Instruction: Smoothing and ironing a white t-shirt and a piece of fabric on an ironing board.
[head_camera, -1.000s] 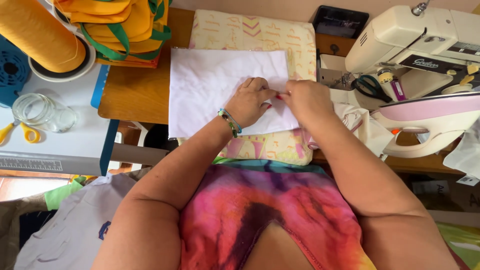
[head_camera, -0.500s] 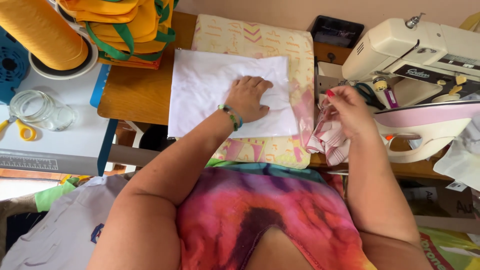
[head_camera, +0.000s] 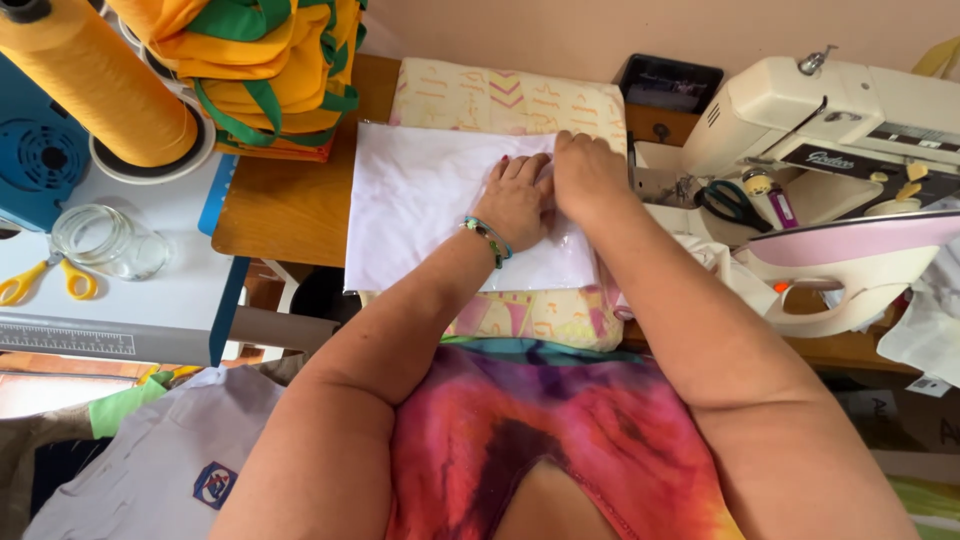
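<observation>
A white cloth (head_camera: 420, 200) lies flat on a patterned yellow pad (head_camera: 500, 100) on the wooden table (head_camera: 280, 205). My left hand (head_camera: 517, 198), with a beaded bracelet at the wrist, presses flat on the cloth's right half. My right hand (head_camera: 588, 172) rests palm down beside it, touching it, on the cloth's right edge. Neither hand holds anything; whether the right hand's fingers are spread cannot be made out.
A pink and white iron (head_camera: 850, 265) sits to the right, beside a cream sewing machine (head_camera: 830, 115) and black-handled scissors (head_camera: 733, 205). At left are a large orange thread cone (head_camera: 95, 80), folded orange and green fabric (head_camera: 265, 70), a glass jar (head_camera: 100, 240) and yellow scissors (head_camera: 40, 280).
My right hand, which was off to the right holding crumpled fabric near the iron, has come back and now lies flat on the white cloth next to my left hand.
</observation>
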